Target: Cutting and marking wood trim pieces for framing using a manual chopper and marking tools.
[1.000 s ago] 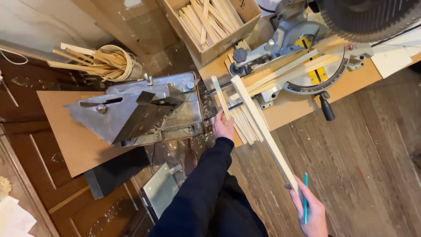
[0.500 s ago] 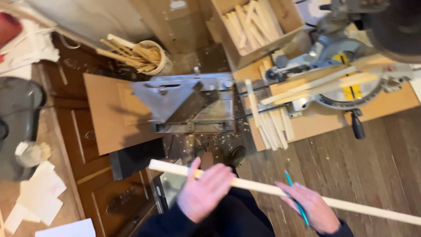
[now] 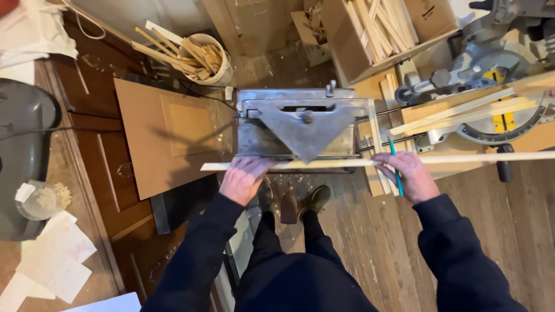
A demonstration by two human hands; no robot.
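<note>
Long wood strip (image 3: 324, 164) lies left-right across front of metal cutter (image 3: 300, 124). Left hand (image 3: 243, 178) fingers clamp its left part; right hand (image 3: 407, 175) grips it plus teal pencil (image 3: 393, 160).

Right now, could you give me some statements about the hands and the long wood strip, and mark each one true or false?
1. Both hands hold the long wood strip. True.
2. The right hand also holds a teal pencil. True.
3. The left hand rests on the miter saw. False: it grips the strip in front of the grey metal machine.
4. The round bucket is empty. False: it holds wood offcuts.
</note>
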